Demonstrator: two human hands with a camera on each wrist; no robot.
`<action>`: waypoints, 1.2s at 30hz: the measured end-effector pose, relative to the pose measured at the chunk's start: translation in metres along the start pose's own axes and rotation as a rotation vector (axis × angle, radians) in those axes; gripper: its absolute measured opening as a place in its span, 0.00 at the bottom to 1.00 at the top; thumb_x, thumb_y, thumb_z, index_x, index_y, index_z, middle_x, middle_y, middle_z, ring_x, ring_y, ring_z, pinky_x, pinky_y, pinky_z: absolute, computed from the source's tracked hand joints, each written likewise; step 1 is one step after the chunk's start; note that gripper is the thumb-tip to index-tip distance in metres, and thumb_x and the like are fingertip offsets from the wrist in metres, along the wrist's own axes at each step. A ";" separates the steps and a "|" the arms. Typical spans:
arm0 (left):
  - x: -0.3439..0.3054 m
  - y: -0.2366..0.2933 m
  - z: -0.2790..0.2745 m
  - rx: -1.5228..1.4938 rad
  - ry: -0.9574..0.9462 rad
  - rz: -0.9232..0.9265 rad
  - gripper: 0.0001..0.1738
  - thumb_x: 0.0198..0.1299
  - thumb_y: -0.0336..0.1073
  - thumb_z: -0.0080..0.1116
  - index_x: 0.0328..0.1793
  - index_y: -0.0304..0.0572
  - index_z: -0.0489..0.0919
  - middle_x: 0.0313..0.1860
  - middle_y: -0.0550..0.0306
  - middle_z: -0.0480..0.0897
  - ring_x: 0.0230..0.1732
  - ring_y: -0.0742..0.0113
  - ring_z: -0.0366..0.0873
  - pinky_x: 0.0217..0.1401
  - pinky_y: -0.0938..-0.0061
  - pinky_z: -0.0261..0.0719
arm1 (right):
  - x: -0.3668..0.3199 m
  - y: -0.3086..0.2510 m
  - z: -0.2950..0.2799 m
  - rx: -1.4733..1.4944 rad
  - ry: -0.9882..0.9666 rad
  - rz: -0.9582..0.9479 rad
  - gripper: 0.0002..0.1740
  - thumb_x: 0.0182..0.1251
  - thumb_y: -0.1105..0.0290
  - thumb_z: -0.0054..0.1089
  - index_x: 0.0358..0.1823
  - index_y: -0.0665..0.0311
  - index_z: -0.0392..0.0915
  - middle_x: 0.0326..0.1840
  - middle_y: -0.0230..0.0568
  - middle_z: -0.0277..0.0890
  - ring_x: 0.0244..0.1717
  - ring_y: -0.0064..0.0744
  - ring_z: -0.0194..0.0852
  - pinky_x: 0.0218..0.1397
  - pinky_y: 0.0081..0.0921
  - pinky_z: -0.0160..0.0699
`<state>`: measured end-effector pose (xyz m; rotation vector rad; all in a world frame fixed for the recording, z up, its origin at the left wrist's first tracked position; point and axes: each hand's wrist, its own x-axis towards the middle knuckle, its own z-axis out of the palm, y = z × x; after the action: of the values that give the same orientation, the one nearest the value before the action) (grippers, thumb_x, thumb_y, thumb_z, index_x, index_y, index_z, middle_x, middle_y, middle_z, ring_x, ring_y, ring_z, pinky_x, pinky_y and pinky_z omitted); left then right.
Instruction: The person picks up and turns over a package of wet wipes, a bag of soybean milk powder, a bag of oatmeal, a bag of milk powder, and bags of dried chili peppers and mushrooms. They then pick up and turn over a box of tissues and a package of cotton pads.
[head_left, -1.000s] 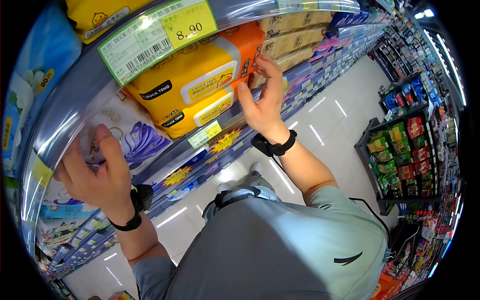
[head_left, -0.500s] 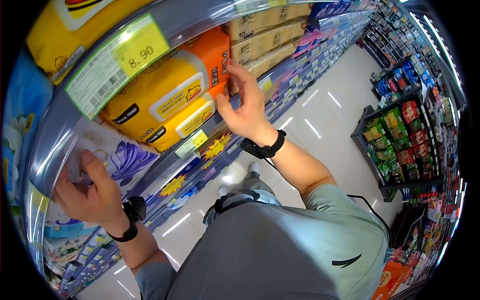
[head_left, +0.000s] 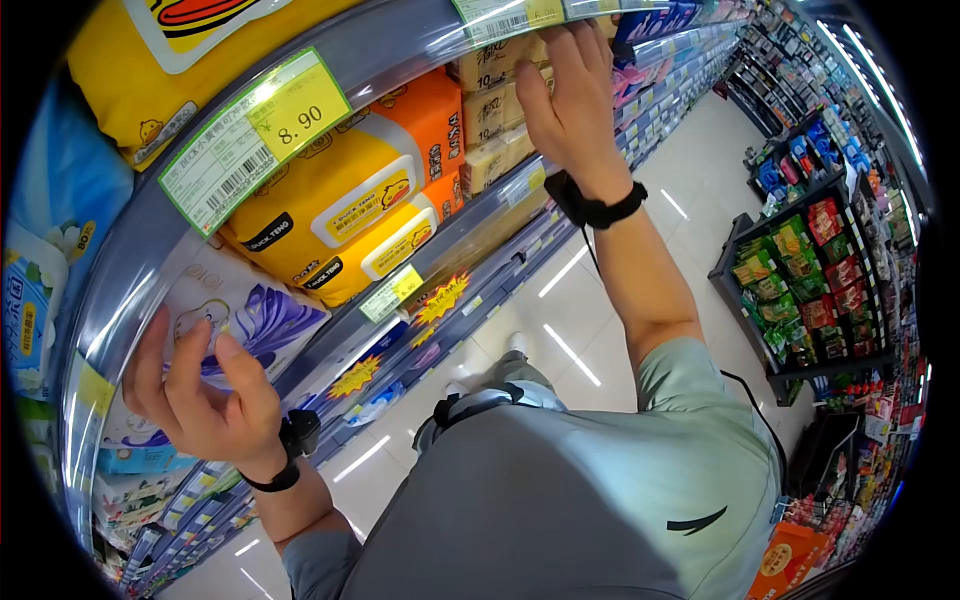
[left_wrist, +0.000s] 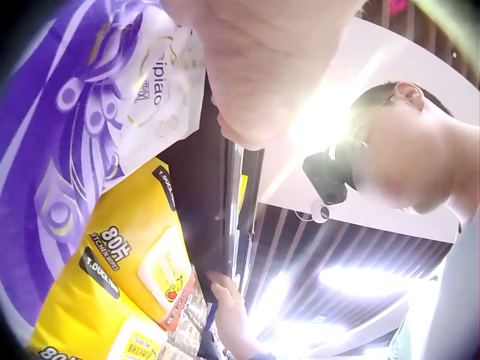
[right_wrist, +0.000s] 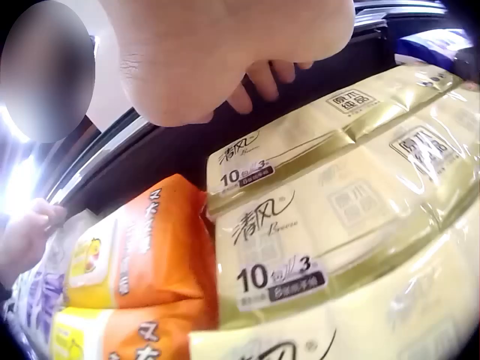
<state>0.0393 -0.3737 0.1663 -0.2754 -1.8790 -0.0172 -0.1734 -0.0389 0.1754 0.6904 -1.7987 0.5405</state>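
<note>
- Closest in, our left hand looks relaxed, fingers loosely bent, no hold on anything we can see. It's right by the purple-and-white pack; can't tell if the fingertips touch it.
- Next along the shelf, yellow-and-orange wipes packs sit stacked between our two hands.
- Then our right hand, fingers mostly stretched out, nothing gripped that we can spot; the tips are up by the upper rail, partly hidden.
- Key bit for us: the cream tissue packs are stacked just under that right hand, long side running along the shelf front, so the right's way nearer than the left.
- Far off across the aisle, a dark rack of green and red packets.
</note>
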 end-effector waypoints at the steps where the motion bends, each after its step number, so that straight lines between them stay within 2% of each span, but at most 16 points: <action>1: 0.000 0.000 -0.001 0.001 0.001 0.002 0.09 0.69 0.39 0.64 0.50 0.44 0.85 0.59 0.50 0.84 0.60 0.52 0.73 0.61 0.63 0.74 | 0.007 -0.006 -0.004 -0.062 -0.154 0.068 0.28 0.67 0.65 0.58 0.68 0.67 0.76 0.75 0.64 0.67 0.73 0.72 0.62 0.75 0.51 0.64; 2: -0.001 0.001 -0.001 -0.014 -0.003 -0.002 0.09 0.69 0.39 0.64 0.49 0.45 0.85 0.59 0.50 0.84 0.60 0.52 0.74 0.62 0.62 0.73 | 0.014 -0.006 -0.002 -0.062 -0.151 0.066 0.28 0.67 0.65 0.58 0.68 0.67 0.76 0.75 0.64 0.67 0.73 0.72 0.62 0.75 0.51 0.64; 4: -0.003 0.002 -0.002 -0.029 -0.006 -0.008 0.09 0.69 0.39 0.64 0.49 0.45 0.85 0.59 0.50 0.84 0.60 0.51 0.74 0.64 0.61 0.73 | 0.027 0.002 0.007 -0.068 -0.113 -0.119 0.23 0.68 0.67 0.57 0.63 0.69 0.79 0.62 0.63 0.79 0.65 0.66 0.73 0.72 0.53 0.67; 8: -0.008 0.004 -0.005 -0.028 -0.041 -0.017 0.08 0.67 0.37 0.64 0.48 0.45 0.85 0.59 0.50 0.84 0.60 0.51 0.74 0.65 0.59 0.72 | 0.026 0.022 0.023 0.053 -0.230 -0.011 0.22 0.67 0.69 0.57 0.61 0.70 0.80 0.61 0.63 0.80 0.64 0.67 0.74 0.69 0.55 0.69; 10: -0.011 0.005 -0.005 -0.048 -0.042 -0.023 0.08 0.66 0.36 0.64 0.47 0.45 0.85 0.59 0.51 0.84 0.60 0.51 0.74 0.65 0.59 0.72 | 0.027 0.027 0.028 0.102 -0.121 -0.117 0.21 0.67 0.70 0.57 0.60 0.70 0.80 0.60 0.63 0.81 0.62 0.68 0.75 0.67 0.54 0.73; 17: -0.018 0.013 -0.003 -0.101 -0.086 -0.043 0.07 0.62 0.33 0.65 0.45 0.45 0.84 0.59 0.53 0.83 0.59 0.51 0.73 0.62 0.60 0.73 | 0.029 0.030 0.025 0.122 -0.034 -0.171 0.20 0.66 0.71 0.57 0.59 0.70 0.81 0.59 0.62 0.81 0.60 0.68 0.76 0.66 0.54 0.73; 19: -0.018 0.015 -0.001 -0.120 -0.093 -0.044 0.07 0.61 0.33 0.65 0.45 0.45 0.85 0.59 0.53 0.83 0.58 0.51 0.73 0.61 0.60 0.73 | 0.020 0.035 0.025 0.096 -0.212 -0.019 0.22 0.67 0.68 0.59 0.60 0.69 0.80 0.63 0.63 0.78 0.65 0.68 0.72 0.70 0.55 0.69; 20: -0.018 0.016 0.001 -0.138 -0.091 -0.052 0.07 0.60 0.32 0.65 0.44 0.45 0.84 0.58 0.53 0.83 0.58 0.51 0.73 0.60 0.60 0.74 | 0.016 0.039 0.027 0.091 -0.211 -0.017 0.22 0.67 0.68 0.59 0.60 0.69 0.80 0.63 0.63 0.78 0.65 0.68 0.72 0.70 0.55 0.69; 22: -0.015 0.019 0.005 -0.161 -0.090 -0.056 0.07 0.59 0.32 0.65 0.44 0.45 0.84 0.58 0.53 0.83 0.57 0.51 0.74 0.59 0.60 0.74 | 0.010 0.049 0.030 -0.049 -0.158 -0.108 0.21 0.66 0.56 0.64 0.50 0.67 0.82 0.52 0.57 0.80 0.58 0.60 0.74 0.66 0.51 0.65; 23: -0.013 0.022 0.007 -0.201 -0.085 -0.058 0.08 0.58 0.32 0.65 0.44 0.45 0.85 0.57 0.53 0.83 0.56 0.51 0.74 0.59 0.59 0.75 | 0.011 0.050 0.029 -0.053 -0.157 -0.106 0.21 0.66 0.56 0.64 0.50 0.67 0.82 0.52 0.57 0.80 0.58 0.60 0.74 0.66 0.51 0.65; 25: -0.009 0.029 0.012 -0.242 -0.084 -0.060 0.08 0.57 0.32 0.66 0.44 0.45 0.85 0.55 0.53 0.83 0.55 0.51 0.74 0.58 0.59 0.75 | 0.013 0.050 0.030 -0.096 0.052 -0.201 0.23 0.67 0.51 0.63 0.46 0.66 0.84 0.46 0.55 0.82 0.52 0.59 0.75 0.62 0.51 0.66; 29: 0.000 0.048 0.026 -0.339 -0.149 -0.065 0.11 0.51 0.30 0.67 0.43 0.43 0.86 0.51 0.52 0.83 0.50 0.51 0.76 0.57 0.59 0.75 | 0.008 0.045 0.015 -0.164 -0.032 -0.116 0.22 0.66 0.52 0.66 0.48 0.65 0.83 0.49 0.53 0.82 0.52 0.57 0.76 0.62 0.50 0.67; 31: 0.003 0.055 0.035 -0.429 -0.147 -0.098 0.12 0.50 0.28 0.67 0.43 0.42 0.86 0.51 0.52 0.84 0.49 0.51 0.76 0.57 0.60 0.75 | 0.014 0.033 -0.001 -0.008 -0.241 0.073 0.30 0.66 0.61 0.64 0.68 0.66 0.76 0.72 0.64 0.71 0.73 0.67 0.64 0.78 0.51 0.59; 32: 0.007 0.060 0.038 -0.438 -0.138 -0.094 0.13 0.50 0.28 0.68 0.44 0.41 0.86 0.49 0.51 0.84 0.48 0.51 0.78 0.55 0.61 0.76 | 0.011 0.040 -0.002 -0.003 -0.243 0.077 0.30 0.66 0.61 0.64 0.68 0.66 0.76 0.72 0.64 0.71 0.73 0.67 0.64 0.78 0.51 0.59; 34: 0.012 0.068 0.046 -0.482 -0.138 -0.097 0.13 0.50 0.28 0.68 0.44 0.41 0.86 0.48 0.50 0.84 0.47 0.51 0.78 0.53 0.61 0.77 | 0.003 0.058 -0.004 -0.023 0.001 -0.103 0.19 0.65 0.58 0.69 0.49 0.64 0.82 0.49 0.50 0.82 0.54 0.55 0.76 0.61 0.46 0.70; 36: 0.015 0.078 0.056 -0.557 -0.134 -0.100 0.14 0.50 0.27 0.69 0.45 0.39 0.86 0.46 0.48 0.85 0.44 0.50 0.80 0.50 0.61 0.79 | -0.005 0.071 -0.011 0.037 0.035 -0.073 0.17 0.64 0.62 0.70 0.50 0.64 0.82 0.49 0.48 0.82 0.54 0.54 0.76 0.60 0.44 0.73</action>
<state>-0.0023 -0.2863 0.1527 -0.5718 -1.9906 -0.6093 -0.2133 0.0216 0.1720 0.7648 -1.7273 0.5350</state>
